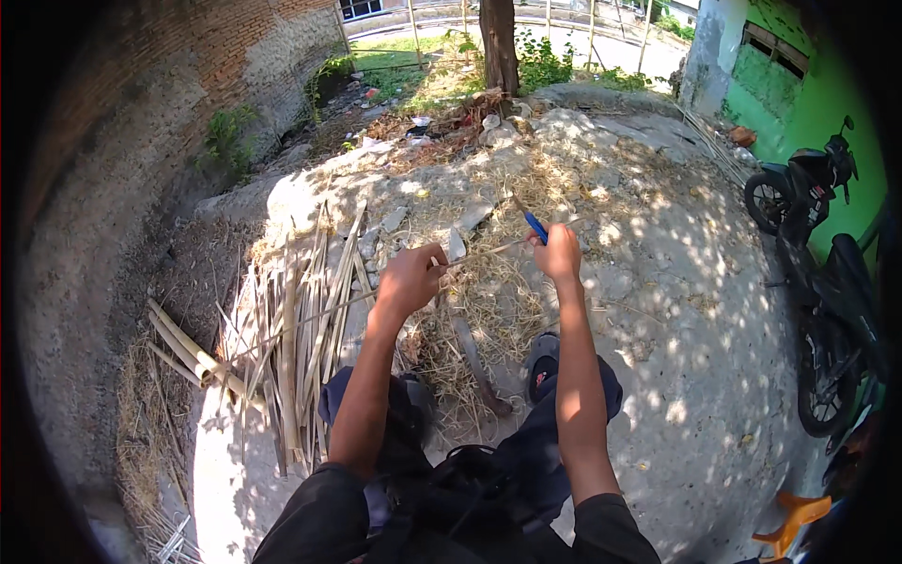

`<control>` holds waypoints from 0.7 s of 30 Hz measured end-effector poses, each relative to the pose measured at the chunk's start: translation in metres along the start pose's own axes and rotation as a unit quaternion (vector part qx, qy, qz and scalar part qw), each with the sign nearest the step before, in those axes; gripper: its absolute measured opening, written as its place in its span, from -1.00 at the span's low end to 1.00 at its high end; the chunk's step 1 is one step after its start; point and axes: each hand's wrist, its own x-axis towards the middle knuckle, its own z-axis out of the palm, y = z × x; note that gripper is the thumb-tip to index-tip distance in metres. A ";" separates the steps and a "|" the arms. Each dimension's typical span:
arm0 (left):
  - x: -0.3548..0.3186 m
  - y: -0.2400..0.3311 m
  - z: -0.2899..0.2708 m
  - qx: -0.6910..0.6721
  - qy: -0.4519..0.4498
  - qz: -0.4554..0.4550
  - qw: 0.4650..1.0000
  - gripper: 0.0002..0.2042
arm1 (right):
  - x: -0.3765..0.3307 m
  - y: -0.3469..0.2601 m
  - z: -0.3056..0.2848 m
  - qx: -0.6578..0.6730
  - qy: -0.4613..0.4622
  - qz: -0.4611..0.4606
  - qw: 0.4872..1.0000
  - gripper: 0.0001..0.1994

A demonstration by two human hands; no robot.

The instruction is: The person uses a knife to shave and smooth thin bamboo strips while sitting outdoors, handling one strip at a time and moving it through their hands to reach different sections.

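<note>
My left hand (411, 279) is closed around a long, thin bamboo strip (487, 253). One end of the strip trails down to the left over the pile; the other runs to my right hand (558, 252). That hand grips a knife (535, 225) by its blue handle, its short blade pointing up and away to the left. Where strip and right fingers meet, the contact is too small to make out. Between my feet, amid pale shavings (507, 291), lies what looks like a machete (467, 344) with a dark wooden handle.
Split bamboo strips (293, 357) are heaped to my left, beside thicker bamboo pieces (178, 340). Broken stone (474, 216) lies ahead, before a tree trunk (499, 47). Motorcycles (822, 367) stand along the green wall (850, 113) at right, with an orange plastic object (795, 520) nearer me.
</note>
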 end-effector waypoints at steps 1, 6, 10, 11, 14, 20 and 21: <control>0.003 0.002 -0.003 -0.018 0.026 0.015 0.999 -0.84 | 0.006 0.007 -0.006 0.001 0.053 -0.020 0.998 -0.90; 0.012 -0.038 -0.024 0.001 0.119 -0.002 0.993 -0.88 | 0.008 0.008 -0.058 0.012 0.191 0.059 0.980 -0.88; 0.030 -0.071 -0.012 -0.100 0.117 -0.007 0.988 -0.86 | -0.012 0.029 -0.085 0.044 0.160 0.084 0.983 -0.83; 0.032 -0.080 -0.006 -0.132 0.123 -0.004 0.984 -0.85 | -0.019 0.028 -0.074 0.041 0.152 0.082 0.984 -0.83; 0.035 -0.064 0.003 -0.111 0.071 -0.017 0.991 -0.85 | -0.035 0.022 -0.050 -0.118 0.023 0.055 0.991 -0.74; 0.008 -0.064 0.017 -0.183 0.051 -0.016 0.982 -0.86 | -0.043 -0.105 -0.005 0.100 -0.072 -0.003 0.992 -0.62; 0.004 -0.062 0.023 -0.178 0.069 -0.001 0.982 -0.87 | -0.040 -0.102 0.007 0.069 -0.072 -0.074 0.992 -0.60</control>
